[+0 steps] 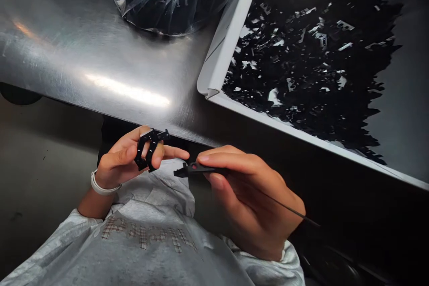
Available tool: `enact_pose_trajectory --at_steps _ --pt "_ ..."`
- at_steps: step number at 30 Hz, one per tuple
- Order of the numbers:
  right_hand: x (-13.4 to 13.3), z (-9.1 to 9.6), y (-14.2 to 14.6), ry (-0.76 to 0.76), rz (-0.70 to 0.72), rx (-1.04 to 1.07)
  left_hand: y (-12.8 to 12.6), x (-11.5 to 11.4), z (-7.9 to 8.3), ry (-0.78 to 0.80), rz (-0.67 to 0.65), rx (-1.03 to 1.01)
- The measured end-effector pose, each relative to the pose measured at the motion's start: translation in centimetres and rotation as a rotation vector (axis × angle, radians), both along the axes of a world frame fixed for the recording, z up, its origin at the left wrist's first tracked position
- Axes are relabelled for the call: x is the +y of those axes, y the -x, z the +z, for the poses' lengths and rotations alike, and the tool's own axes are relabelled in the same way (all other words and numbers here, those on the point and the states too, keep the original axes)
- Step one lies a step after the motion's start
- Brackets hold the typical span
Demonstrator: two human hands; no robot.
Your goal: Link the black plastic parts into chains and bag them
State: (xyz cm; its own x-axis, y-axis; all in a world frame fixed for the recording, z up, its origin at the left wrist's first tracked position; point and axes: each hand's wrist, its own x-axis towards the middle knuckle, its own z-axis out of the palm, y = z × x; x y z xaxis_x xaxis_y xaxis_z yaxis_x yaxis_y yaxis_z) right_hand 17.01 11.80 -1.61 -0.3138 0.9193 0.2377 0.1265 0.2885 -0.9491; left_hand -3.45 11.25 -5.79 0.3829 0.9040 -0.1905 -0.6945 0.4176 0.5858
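In the head view my left hand [129, 154] holds small black plastic parts [148, 148] between its curled fingers, its index or another finger stretched toward the right. The parts have angular, notched outlines; how many there are I cannot tell. Close by on the right, my right hand [254, 192] pinches a slim black tool [197, 169] between thumb and fingers. A small red spot shows on the tool, and its notched dark tip points left at the other hand without touching it. A thin dark rod emerges behind the right hand; whether it belongs to the tool is hidden.
A white tray [228, 22] heaped with small black parts [301, 62] stands at the upper right. On the shiny metal table [67, 53] a clear plastic bag [164, 0] holds dark contents. The table's front edge runs just beyond my hands, which are above my lap.
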Motion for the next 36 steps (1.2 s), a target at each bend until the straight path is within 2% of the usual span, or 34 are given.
enact_pose_trajectory --at_steps 2,4,7,11,14,17,21,25,27,33,36 --pt "0.5 0.2 0.1 0.001 0.103 -0.001 -0.1 0.1 0.0 -0.051 -0.062 -0.046" --pt "1.0 0.3 0.4 -0.008 0.147 -0.026 -0.3 0.3 0.0 -0.068 -0.113 -0.075" --pt "1.3 0.1 0.8 0.065 0.155 -0.053 -0.5 0.4 0.0 -0.046 -0.161 -0.120" --pt "1.4 -0.1 0.7 0.220 0.182 0.032 -0.3 0.6 0.0 -0.003 -0.194 -0.155" --pt "1.4 0.0 0.7 0.306 0.149 0.048 -0.2 0.6 -0.3 0.006 -0.218 -0.148" --pt "1.4 0.1 0.9 0.335 0.129 0.021 -0.4 0.5 -0.5 0.015 -0.231 -0.153" --pt "1.5 -0.2 1.0 0.375 0.196 -0.015 -0.5 0.5 -0.5 0.073 -0.234 -0.152" --pt "1.7 -0.7 0.8 0.318 0.143 -0.106 -0.6 0.5 -0.4 0.094 -0.201 -0.173" --pt "1.8 -0.7 0.9 0.333 0.130 -0.079 -0.6 0.4 -0.4 0.071 -0.188 -0.170" --pt "2.1 -0.6 1.8 0.545 0.187 0.132 -0.7 0.0 -0.6 0.006 -0.192 -0.129" --pt "2.2 -0.8 1.8 0.559 0.210 0.183 -0.6 -0.1 -0.5 0.009 -0.177 -0.131"
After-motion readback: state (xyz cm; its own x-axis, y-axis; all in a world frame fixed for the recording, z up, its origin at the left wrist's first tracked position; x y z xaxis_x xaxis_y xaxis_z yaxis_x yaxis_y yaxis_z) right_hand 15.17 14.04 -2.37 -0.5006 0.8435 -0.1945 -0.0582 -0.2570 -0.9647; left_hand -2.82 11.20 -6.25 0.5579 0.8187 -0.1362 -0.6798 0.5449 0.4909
